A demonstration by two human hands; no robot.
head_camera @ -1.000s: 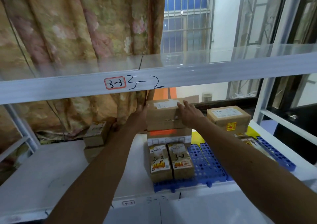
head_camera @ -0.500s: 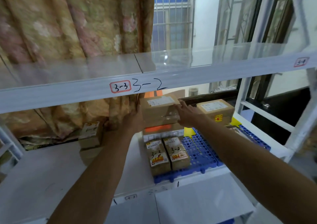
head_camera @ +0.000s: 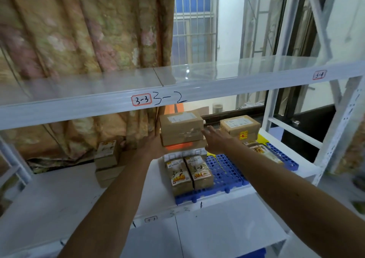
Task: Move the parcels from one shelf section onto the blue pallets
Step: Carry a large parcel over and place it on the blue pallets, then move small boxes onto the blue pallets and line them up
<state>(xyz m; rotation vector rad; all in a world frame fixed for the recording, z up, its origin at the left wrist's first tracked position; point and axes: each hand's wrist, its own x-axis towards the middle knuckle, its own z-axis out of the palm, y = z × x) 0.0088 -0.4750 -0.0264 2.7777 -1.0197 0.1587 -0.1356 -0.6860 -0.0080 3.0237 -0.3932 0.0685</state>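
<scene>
A brown cardboard parcel [head_camera: 180,126], white label on top and clear tape across its front, is seen sitting atop a stack at the back of the blue pallet [head_camera: 223,171] on the middle shelf [head_camera: 59,194]. The left hand [head_camera: 156,146] is pressed flat against its left side, fingers hidden. The right hand [head_camera: 216,141] is spread open, fingertips touching the parcel's right front edge, nothing gripped.

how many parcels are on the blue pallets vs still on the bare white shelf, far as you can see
On the blue pallets: at least 6, namely the top brown box, the box under it, the orange-sided box, two 3-2 boxes and the right box.
On the bare white shelf: 2, the left stack.
Total: at least 8.
</scene>
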